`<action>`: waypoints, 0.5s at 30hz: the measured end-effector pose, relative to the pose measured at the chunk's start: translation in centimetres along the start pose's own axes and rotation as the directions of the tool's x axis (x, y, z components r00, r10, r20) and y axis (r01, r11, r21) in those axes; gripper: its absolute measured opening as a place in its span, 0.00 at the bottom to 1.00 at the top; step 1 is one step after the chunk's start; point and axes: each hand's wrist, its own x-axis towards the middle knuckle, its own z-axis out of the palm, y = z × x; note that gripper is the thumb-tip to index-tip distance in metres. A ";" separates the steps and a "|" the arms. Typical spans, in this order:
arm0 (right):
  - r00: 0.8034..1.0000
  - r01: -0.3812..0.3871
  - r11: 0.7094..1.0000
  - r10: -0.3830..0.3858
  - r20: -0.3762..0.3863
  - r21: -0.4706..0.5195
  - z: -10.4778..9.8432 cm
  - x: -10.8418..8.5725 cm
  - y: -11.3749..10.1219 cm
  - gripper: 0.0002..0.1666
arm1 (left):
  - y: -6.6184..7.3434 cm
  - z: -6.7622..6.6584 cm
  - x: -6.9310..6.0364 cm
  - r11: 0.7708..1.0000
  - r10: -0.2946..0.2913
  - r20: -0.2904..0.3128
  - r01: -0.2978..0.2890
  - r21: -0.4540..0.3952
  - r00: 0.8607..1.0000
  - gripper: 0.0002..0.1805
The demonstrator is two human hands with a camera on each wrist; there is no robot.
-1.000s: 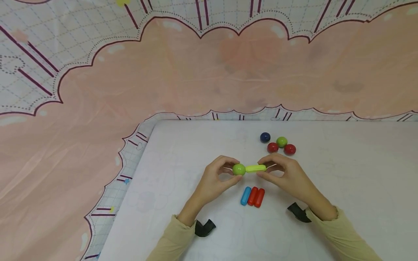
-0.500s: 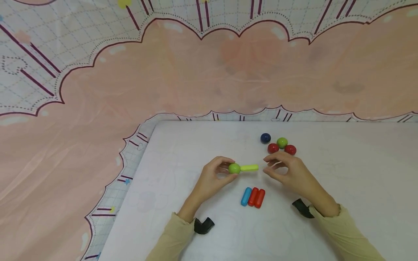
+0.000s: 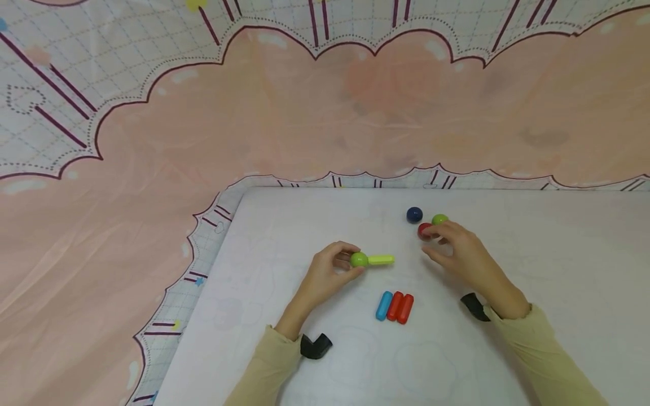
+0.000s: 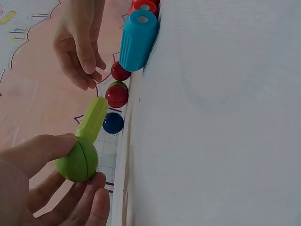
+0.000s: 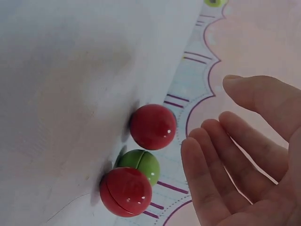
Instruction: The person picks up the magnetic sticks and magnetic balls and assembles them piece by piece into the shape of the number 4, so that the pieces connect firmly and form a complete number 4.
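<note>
My left hand (image 3: 329, 274) pinches a green ball (image 3: 359, 259) between thumb and fingers, above the white table. A yellow-green rod (image 3: 381, 260) sticks out from the ball towards the right, joined end-on to it. My right hand (image 3: 459, 256) holds nothing; its fingers are loosely bent and the thumb stands apart. It hovers at the loose balls, over a red ball (image 3: 422, 232) and a green ball (image 3: 439, 218). In the right wrist view, a second red ball (image 5: 125, 192) shows beside the green one; the hand hides it in the head view.
A navy ball (image 3: 414, 215) lies just left of the other loose balls. Nearer the person, a blue rod (image 3: 383, 305) and two red rods (image 3: 400, 307) lie side by side. The white table (image 3: 284, 214) ends at a patterned peach cloth (image 3: 304, 124).
My right hand has let go of the yellow-green rod and moved right and away to the loose balls. My left hand has drifted slightly left with the joined ball and rod.
</note>
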 end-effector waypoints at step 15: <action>0.999 0.011 1.000 -0.011 -0.032 -0.005 0.3 1.6 0.8 0.20 | -0.5 0.0 0.9 0.997 -0.070 0.048 0.068 0.040 0.996 0.18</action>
